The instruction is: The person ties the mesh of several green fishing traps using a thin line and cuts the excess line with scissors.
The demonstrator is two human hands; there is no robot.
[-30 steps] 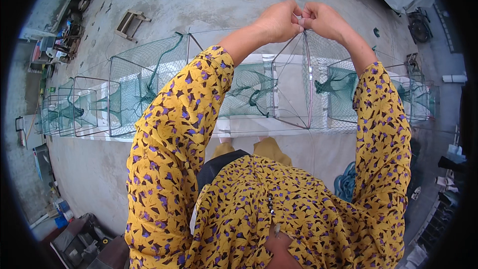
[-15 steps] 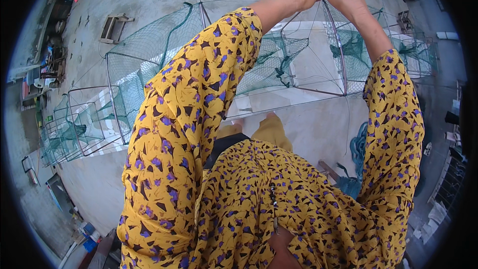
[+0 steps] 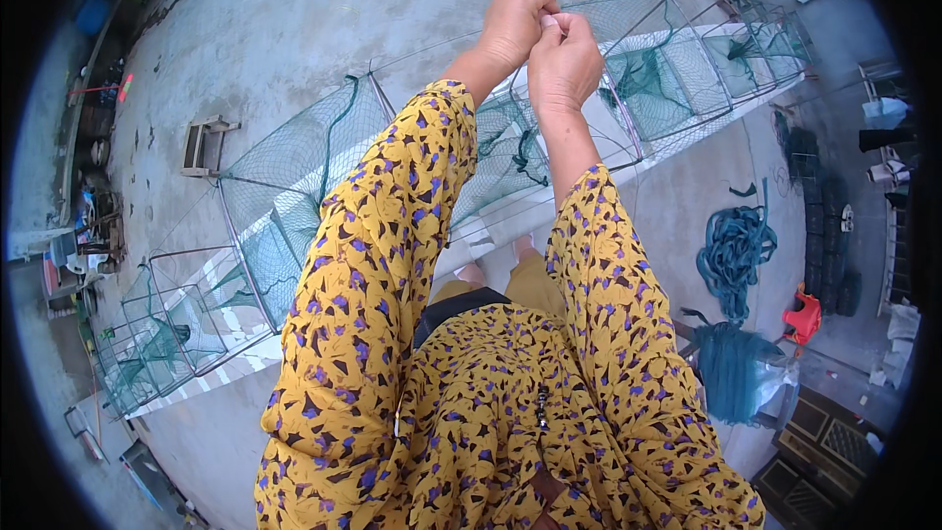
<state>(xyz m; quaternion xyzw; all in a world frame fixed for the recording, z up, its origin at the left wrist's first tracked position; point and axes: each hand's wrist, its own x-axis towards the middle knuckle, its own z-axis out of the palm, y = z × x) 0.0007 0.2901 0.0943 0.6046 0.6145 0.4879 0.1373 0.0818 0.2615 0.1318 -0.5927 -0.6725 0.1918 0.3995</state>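
"Across the concrete floor [image 3: 324, 29], how does the net trap [image 3: 294, 152] lie?"

"On a slant. Its long axis runs from the near left to the far right, with 1 end toward each. Green mesh stretches between dark rectangular frames, which stand across that axis, and pale strips lie under it."

"And where is it from the grip?"

"Below the 2 hands and out to both sides. They are raised at its far upper edge, around the middle of its length. 1 stretch runs off to the near left, the other to the far right. Both forearms cross above it and hide part of the mesh."

"Are the hands open?"

"No. The left hand [image 3: 515, 27] and right hand [image 3: 566, 67] meet, fingers closed in a pinch on the net trap's edge. The exact strand is too small to tell."

"What lies about?"

"A small wooden stool [image 3: 193, 149] stands on the far left side, just beyond the mesh. On the right, nearer than the trap, are a heap of blue-green netting [image 3: 736, 245] and a red plastic object [image 3: 805, 314]."
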